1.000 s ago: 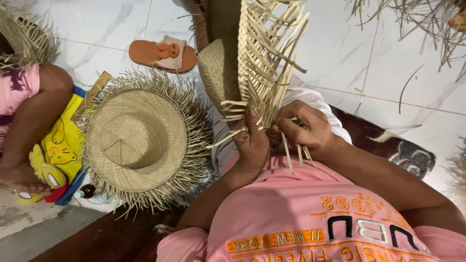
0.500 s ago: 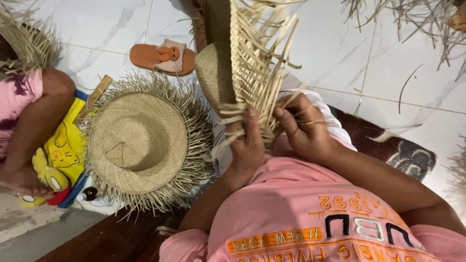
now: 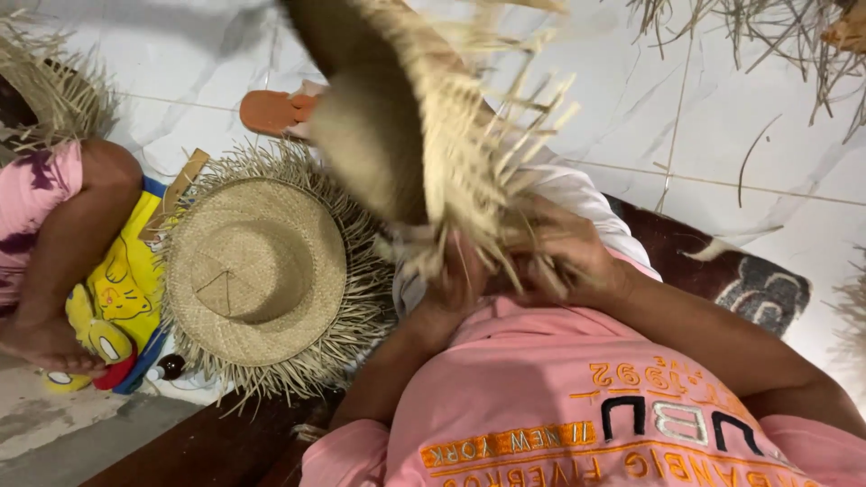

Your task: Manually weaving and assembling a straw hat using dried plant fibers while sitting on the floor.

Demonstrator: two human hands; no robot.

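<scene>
The half-woven straw hat (image 3: 424, 135) is held up in front of the person's chest, crown tipped away, its loose strands fanning toward the lap (motion blur smears most of its weave). The left hand (image 3: 456, 284) curls closed around strands at the hat's lower edge; the right hand (image 3: 564, 257) grips the fringe just beside it, fingers bent, though the blur hides exactly which strands each pinches. A finished straw hat (image 3: 257, 271) with a ragged fringe lies on the floor to the left, partly covering a yellow printed bag (image 3: 122, 289). Beyond it an orange sandal (image 3: 275, 110) is half hidden by the held hat. Another person's bare leg (image 3: 59, 261) crosses the bag, cut off by the left edge.
</scene>
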